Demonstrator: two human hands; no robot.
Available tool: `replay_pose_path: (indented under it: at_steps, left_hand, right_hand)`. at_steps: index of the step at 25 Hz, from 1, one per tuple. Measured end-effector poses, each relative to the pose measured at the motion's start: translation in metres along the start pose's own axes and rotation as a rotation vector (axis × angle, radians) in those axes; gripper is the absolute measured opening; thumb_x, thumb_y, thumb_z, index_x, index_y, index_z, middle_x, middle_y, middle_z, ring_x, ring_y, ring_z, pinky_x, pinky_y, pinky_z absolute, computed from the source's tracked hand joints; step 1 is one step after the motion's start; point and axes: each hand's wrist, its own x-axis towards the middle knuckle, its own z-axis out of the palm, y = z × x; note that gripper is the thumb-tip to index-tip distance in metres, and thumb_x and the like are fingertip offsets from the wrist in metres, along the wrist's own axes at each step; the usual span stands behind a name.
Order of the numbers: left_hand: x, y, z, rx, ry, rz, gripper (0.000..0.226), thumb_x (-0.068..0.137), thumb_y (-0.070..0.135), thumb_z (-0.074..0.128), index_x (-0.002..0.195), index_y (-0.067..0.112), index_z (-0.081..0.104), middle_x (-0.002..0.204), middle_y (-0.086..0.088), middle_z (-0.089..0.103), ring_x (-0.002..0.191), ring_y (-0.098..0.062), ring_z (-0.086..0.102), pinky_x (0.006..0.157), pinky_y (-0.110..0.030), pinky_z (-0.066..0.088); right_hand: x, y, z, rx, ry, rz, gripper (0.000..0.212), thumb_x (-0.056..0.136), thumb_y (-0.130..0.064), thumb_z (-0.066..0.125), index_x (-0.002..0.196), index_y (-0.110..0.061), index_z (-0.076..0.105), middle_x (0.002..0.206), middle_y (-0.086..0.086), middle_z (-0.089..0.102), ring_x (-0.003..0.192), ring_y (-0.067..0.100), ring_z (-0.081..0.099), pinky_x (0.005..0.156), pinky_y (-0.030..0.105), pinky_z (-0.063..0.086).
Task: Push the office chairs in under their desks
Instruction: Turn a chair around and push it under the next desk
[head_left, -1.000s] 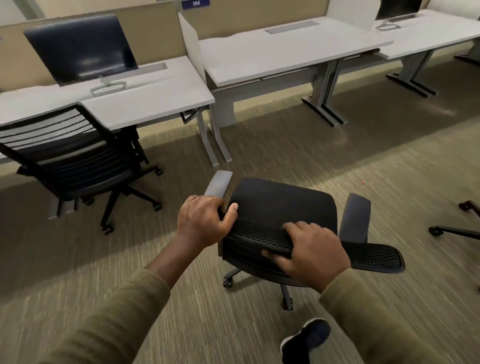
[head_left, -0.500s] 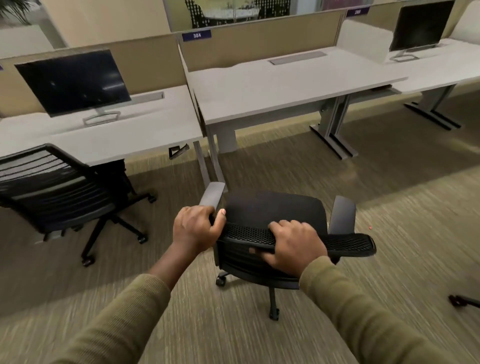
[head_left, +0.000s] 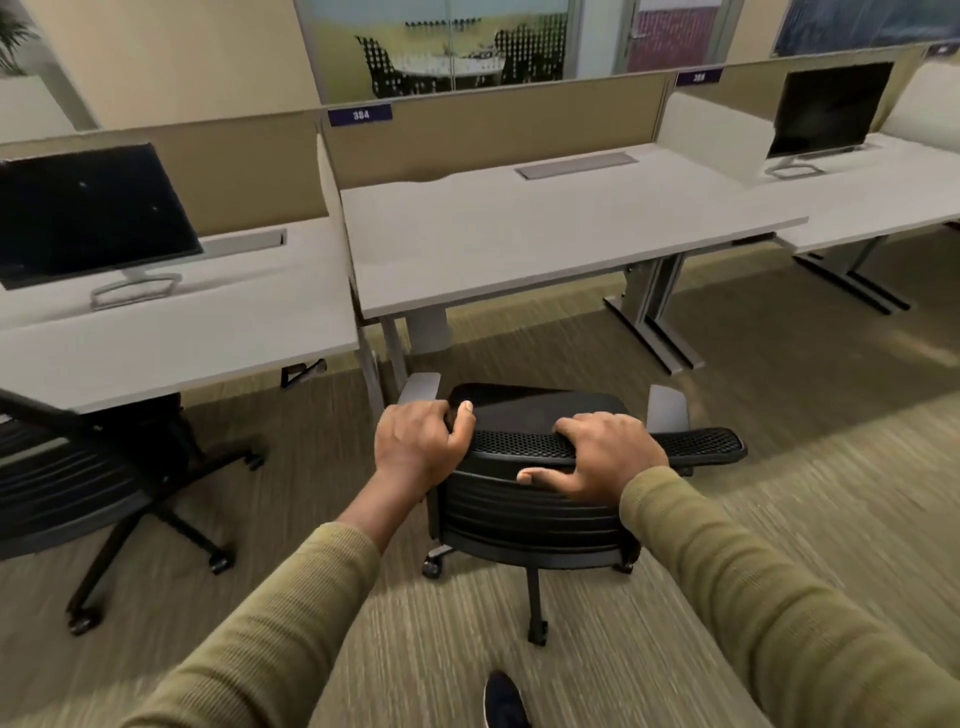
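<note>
A black office chair (head_left: 524, 410) with grey armrests stands on the carpet just in front of the middle white desk (head_left: 545, 239), its seat facing the desk. My left hand (head_left: 418, 444) grips the left end of its mesh backrest top. My right hand (head_left: 605, 457) is closed over the backrest top near the middle, thumb on the back panel. The chair's front edge sits close to the desk's front edge, still outside it. A second black chair (head_left: 67, 478) stands at the left, partly under the left desk (head_left: 171, 338).
Dark monitors stand on the left desk (head_left: 88, 213) and the right desk (head_left: 826, 109). Grey desk legs (head_left: 387, 358) rise just ahead of the chair's left armrest; more legs (head_left: 660, 312) stand at the right. Beige partitions back the desks. My shoe (head_left: 501, 699) shows at the bottom.
The chair has rolled forward with both hands on its backrest and now stands nearly at the middle desk's edge. The view has lifted, showing more of the partitions and glass wall.
</note>
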Motion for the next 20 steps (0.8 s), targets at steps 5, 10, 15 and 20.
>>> replay_pose_path:
  at_steps: [5,10,15,20]
  left_hand:
    - [0.106,0.017,0.040,0.047,-0.037,0.043,0.059,0.100,0.058,0.032,0.070,0.017,0.063,0.067,0.001,0.063,0.067,-0.020,0.061,0.075,-0.039,0.047]
    - [0.189,0.034,0.072,0.085,-0.070,0.093,0.053,0.100,0.059,0.033,0.077,0.018,0.057,0.073,0.003,0.057,0.072,-0.020,0.057,0.083,-0.042,0.045]
    - [0.264,0.042,0.098,0.107,-0.069,0.088,0.056,0.098,0.064,0.027,0.074,0.020,0.053,0.069,0.005,0.052,0.068,-0.020,0.053,0.080,-0.043,0.044]
    - [0.326,0.052,0.120,0.136,-0.072,0.041,0.054,0.098,0.063,0.030,0.075,0.019,0.051,0.069,0.006,0.051,0.069,-0.023,0.054,0.074,-0.040,0.041]
  right_hand:
    - [0.096,0.078,0.008,0.063,-0.009,0.005,0.105,0.063,-0.104,0.009,0.113,-0.029,0.064,0.100,-0.007,0.067,0.093,0.017,0.063,0.080,0.035,0.049]
    - [0.174,0.145,0.016,0.047,-0.020,-0.003,0.108,0.062,-0.104,0.009,0.119,-0.031,0.064,0.106,-0.008,0.067,0.099,0.016,0.063,0.083,0.036,0.050]
    - [0.250,0.202,0.021,0.041,-0.024,-0.042,0.109,0.061,-0.105,0.011,0.118,-0.029,0.064,0.105,-0.009,0.067,0.097,0.016,0.063,0.081,0.035,0.051]
    - [0.318,0.248,0.031,0.018,-0.014,-0.112,0.109,0.060,-0.106,0.010,0.115,-0.030,0.065,0.100,-0.009,0.068,0.093,0.016,0.064,0.075,0.033,0.050]
